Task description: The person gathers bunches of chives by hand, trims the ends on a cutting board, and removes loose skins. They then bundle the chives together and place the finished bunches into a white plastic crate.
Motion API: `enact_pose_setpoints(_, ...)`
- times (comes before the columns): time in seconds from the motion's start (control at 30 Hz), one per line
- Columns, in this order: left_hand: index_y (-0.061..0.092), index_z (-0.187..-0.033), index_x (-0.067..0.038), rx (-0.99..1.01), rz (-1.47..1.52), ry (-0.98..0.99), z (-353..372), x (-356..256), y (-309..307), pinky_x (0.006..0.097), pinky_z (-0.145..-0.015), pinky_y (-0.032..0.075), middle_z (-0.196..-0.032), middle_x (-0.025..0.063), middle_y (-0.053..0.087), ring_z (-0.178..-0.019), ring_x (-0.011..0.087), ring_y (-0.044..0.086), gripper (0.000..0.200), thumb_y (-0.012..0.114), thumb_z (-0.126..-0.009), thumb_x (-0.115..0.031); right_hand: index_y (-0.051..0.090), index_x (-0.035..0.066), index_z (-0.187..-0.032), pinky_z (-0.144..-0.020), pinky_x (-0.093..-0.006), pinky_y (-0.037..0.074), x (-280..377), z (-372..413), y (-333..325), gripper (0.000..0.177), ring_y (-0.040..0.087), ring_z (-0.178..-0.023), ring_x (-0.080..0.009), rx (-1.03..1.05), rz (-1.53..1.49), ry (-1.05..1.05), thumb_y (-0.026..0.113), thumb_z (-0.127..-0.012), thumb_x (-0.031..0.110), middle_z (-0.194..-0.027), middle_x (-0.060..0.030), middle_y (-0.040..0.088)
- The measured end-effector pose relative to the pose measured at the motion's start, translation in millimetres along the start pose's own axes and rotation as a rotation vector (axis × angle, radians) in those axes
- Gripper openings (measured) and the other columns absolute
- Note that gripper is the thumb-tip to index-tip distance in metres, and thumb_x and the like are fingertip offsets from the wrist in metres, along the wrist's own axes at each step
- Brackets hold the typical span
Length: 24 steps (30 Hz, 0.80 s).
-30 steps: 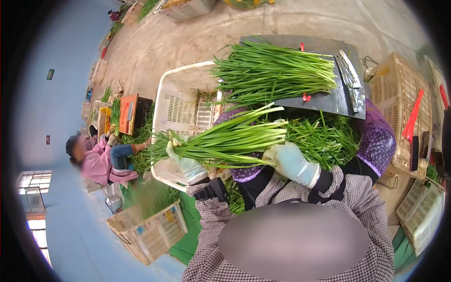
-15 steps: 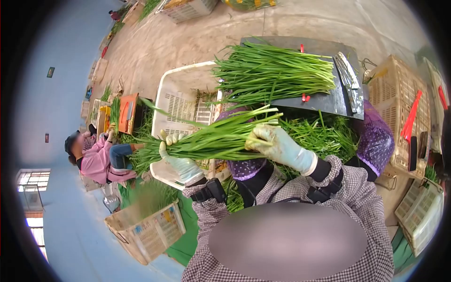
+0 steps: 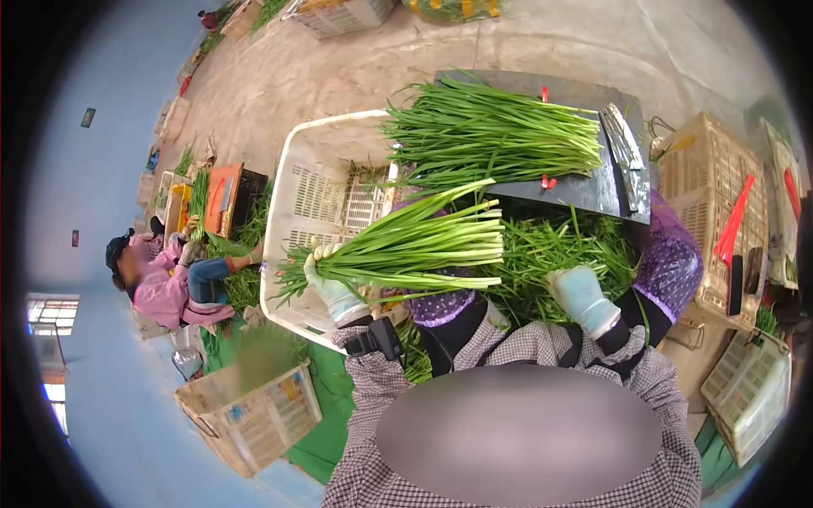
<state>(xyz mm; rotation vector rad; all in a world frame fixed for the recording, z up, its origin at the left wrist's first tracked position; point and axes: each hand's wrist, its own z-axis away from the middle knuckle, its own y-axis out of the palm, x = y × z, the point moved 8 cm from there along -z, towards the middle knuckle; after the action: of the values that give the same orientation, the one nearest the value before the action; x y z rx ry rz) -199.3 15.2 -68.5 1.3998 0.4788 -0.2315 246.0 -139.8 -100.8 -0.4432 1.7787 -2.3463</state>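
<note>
My left hand [image 3: 334, 288], in a pale glove, is closed round the leafy end of a bunch of garlic chives [image 3: 423, 241]. The bunch's pale stems fan out to the right above my lap. My gloved right hand [image 3: 584, 300] is apart from the bunch, over the loose chives [image 3: 555, 262] heaped across my lap. Its fingers curl downward, and whatever they may hold is hidden. Beyond my hands, a larger bundle of garlic chives [image 3: 500, 131] lies on a dark board [image 3: 584, 190], with a knife [image 3: 625, 152] at its stem end.
A white plastic crate [image 3: 284, 190] stands under and beyond my left hand. Another crate [image 3: 254, 423] is at lower left, and a stacked crate [image 3: 694, 182] at right carries a red-tagged knife [image 3: 735, 279]. A co-worker in pink [image 3: 161, 292] sits at far left.
My right hand has left the bunch and moved right and down to the loose chives on my lap. My left hand keeps hold, and the stems now spread wider.
</note>
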Motion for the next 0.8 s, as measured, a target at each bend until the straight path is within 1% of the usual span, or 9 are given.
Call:
enact_pose_setpoints(0.07, 0.059, -0.094, -0.009, 0.010, -0.026, 0.002, 2.6, 5.2, 2.8, 0.0347, -0.085, 0.052, -0.087, 0.0038, 0.061, -0.085, 0.0196, 0.059, 0.012, 0.059, -0.099, -0.021, 0.080, 0.005, -0.104, -0.066, -0.0323, 0.055, 6.3, 13.3, -39.9, 0.028, 0.068, -0.065, -0.0220, 0.062, -1.328, 0.335, 0.069, -0.098, 0.031, -0.076, -0.0077, 0.073)
enact_pose_setpoints(0.17, 0.059, -0.097, -0.009, -0.141, -0.228, 0.099, 14.3, -1.4, 9.4, 0.0336, -0.084, 0.053, -0.088, 0.0038, 0.062, -0.087, 0.0190, 0.060, 0.011, 0.059, -0.100, -0.020, 0.079, 0.007, -0.107, -0.083, -0.0375, 0.057, 22.4, 2.7, -79.2, 0.032, 0.072, -0.089, -0.0299, 0.143, -1.682, 0.018, 0.071, -0.096, 0.035, -0.096, -0.0121, 0.075)
enact_pose_setpoints(0.27, 0.055, -0.087, -0.011, -0.357, -0.500, 0.247, 11.3, -14.7, -6.2, 0.0333, -0.086, 0.050, -0.084, 0.0008, 0.055, -0.085, 0.0172, 0.056, 0.018, 0.055, -0.102, -0.022, 0.074, 0.010, -0.126, -0.107, -0.0454, 0.047, -0.9, -20.2, -54.4, 0.041, 0.061, -0.124, -0.0320, -0.641, -0.565, -0.143, 0.069, -0.097, 0.038, -0.134, -0.0140, 0.066)
enact_pose_setpoints(0.33, 0.054, -0.087, -0.013, -0.105, -0.048, 0.072, 2.9, 0.8, 6.3, 0.0315, -0.085, 0.050, -0.085, 0.0010, 0.055, -0.082, 0.0184, 0.055, 0.019, 0.053, -0.103, -0.021, 0.040, 0.018, -0.161, -0.125, -0.0555, 0.024, -5.5, -38.9, 47.3, 0.072, 0.029, -0.156, -0.0326, -0.214, -0.230, 0.016, 0.062, -0.100, 0.048, -0.168, -0.0118, 0.034)
enact_pose_setpoints(0.4, 0.059, -0.094, -0.008, 0.061, 0.019, 0.052, 1.7, 0.6, -4.0, 0.0321, -0.089, 0.051, -0.092, 0.0046, 0.059, -0.089, 0.0190, 0.059, 0.017, 0.051, -0.104, -0.019, 0.035, 0.018, -0.164, -0.127, -0.0565, 0.022, -9.6, -40.7, 147.2, 0.077, 0.025, -0.158, -0.0335, 0.194, -0.223, 0.034, 0.058, -0.100, 0.054, -0.170, -0.0127, 0.030)
enact_pose_setpoints(0.47, 0.061, -0.112, -0.005, -0.337, -0.775, 0.334, 32.7, -9.2, 14.5, 0.0357, -0.093, 0.053, -0.107, 0.0093, 0.063, -0.101, 0.0206, 0.063, 0.017, 0.050, -0.103, -0.015, 0.040, 0.016, -0.161, -0.125, -0.0560, 0.025, -3.4, -56.9, 136.0, 0.078, 0.028, -0.157, -0.0338, 0.389, -0.145, 0.057, 0.057, -0.098, 0.059, -0.168, -0.0132, 0.034)
enact_pose_setpoints(0.6, 0.056, -0.131, -0.006, -0.302, -1.667, 0.686, 33.8, -33.1, -3.6, 0.0336, -0.090, 0.056, -0.122, 0.0117, 0.061, -0.104, 0.0244, 0.064, 0.033, 0.056, -0.098, -0.001, 0.047, 0.013, -0.155, -0.116, -0.0544, 0.038, 12.6, -44.0, -1.2, 0.079, 0.042, -0.148, -0.0366, 0.039, -0.075, -0.014, 0.069, -0.091, 0.054, -0.160, -0.0173, 0.044)
enact_pose_setpoints(0.73, 0.062, -0.121, -0.001, -0.331, -1.351, 0.613, 47.3, -31.8, 49.3, 0.0294, -0.087, 0.054, -0.105, 0.0046, 0.064, -0.095, 0.0154, 0.061, 0.025, 0.053, -0.099, 0.004, 0.065, 0.008, -0.139, -0.112, -0.0447, 0.046, 15.0, 6.8, -57.7, 0.056, 0.058, -0.134, -0.0346, 0.014, -0.415, -0.158, 0.069, -0.097, 0.045, -0.147, -0.0187, 0.060)
enact_pose_setpoints(0.8, 0.060, -0.121, -0.006, -0.153, -0.407, 0.355, 4.0, -18.0, -23.2, 0.0379, -0.076, 0.059, -0.100, 0.0059, 0.065, -0.091, 0.0175, 0.065, 0.026, 0.061, -0.100, -0.021, 0.072, 0.004, -0.128, -0.102, -0.0373, 0.053, 38.1, 19.3, -99.7, 0.041, 0.067, -0.123, -0.0268, 0.271, -1.225, -0.294, 0.062, -0.105, 0.036, -0.136, -0.0180, 0.068)
